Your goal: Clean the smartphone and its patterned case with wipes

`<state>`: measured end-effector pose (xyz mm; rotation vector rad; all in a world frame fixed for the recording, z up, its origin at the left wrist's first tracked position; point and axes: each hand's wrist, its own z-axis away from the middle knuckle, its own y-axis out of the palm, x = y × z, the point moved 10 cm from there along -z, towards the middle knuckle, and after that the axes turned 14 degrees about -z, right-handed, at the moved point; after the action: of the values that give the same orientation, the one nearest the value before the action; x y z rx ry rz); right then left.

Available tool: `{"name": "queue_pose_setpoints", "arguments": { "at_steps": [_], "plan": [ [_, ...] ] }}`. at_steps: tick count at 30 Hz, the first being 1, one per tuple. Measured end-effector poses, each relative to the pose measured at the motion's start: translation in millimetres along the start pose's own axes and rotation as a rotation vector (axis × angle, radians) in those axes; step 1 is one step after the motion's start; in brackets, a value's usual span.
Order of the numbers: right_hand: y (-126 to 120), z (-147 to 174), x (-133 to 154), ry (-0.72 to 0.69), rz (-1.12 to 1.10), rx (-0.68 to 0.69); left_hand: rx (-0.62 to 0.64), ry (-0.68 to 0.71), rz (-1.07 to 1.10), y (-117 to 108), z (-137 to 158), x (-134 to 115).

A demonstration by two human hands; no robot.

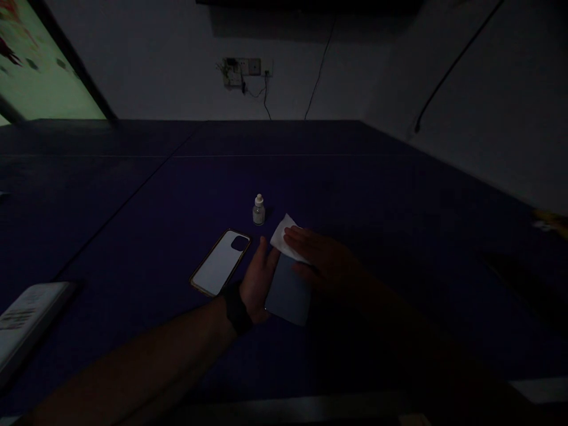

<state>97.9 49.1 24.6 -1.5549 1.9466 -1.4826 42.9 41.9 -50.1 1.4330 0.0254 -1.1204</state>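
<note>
My left hand, with a dark band on its wrist, grips a flat grey-blue smartphone along its left side, thumb pointing up. Over the phone's far end, my right hand presses a folded white wipe with its fingers together. The wipe hides that end of the phone. Just left of my left hand lies a phone case with a pale back, a dark rim and a camera cutout. Beyond the hands stands a small dropper bottle with a white cap, upright.
Everything lies on a dark blue surface with seams. A white box with printed markings sits at the left edge. Wall sockets with hanging cables are at the back. Something yellowish shows at the far right. The light is dim.
</note>
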Motion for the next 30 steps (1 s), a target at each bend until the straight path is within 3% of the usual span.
{"name": "queue_pose_setpoints", "arguments": {
  "at_steps": [5, 10, 15, 22, 27, 30],
  "plan": [
    [14.9, 1.2, 20.2, -0.148, -0.039, 0.153, -0.013, -0.022, 0.023, -5.0, -1.3, 2.8],
    [-3.3, -0.8, 0.9, 0.030, 0.061, -0.006, -0.007, 0.021, -0.027, -3.5, -1.0, -1.3],
    [12.0, 0.7, 19.9, -0.130, -0.012, 0.147, 0.008, -0.043, 0.004, -4.6, -1.3, 5.9],
    [-4.7, 0.5, -2.8, 0.030, 0.049, 0.002, -0.004, 0.005, -0.027, -0.3, 0.5, 0.0],
    [8.8, 1.2, 15.7, -0.086, 0.047, 0.119, -0.013, -0.041, 0.010, -8.4, -1.1, 4.7],
    [17.9, 1.5, 31.9, -0.148, -0.037, 0.216, -0.025, 0.026, 0.050, -13.2, -2.7, -1.1]
  ]
}}
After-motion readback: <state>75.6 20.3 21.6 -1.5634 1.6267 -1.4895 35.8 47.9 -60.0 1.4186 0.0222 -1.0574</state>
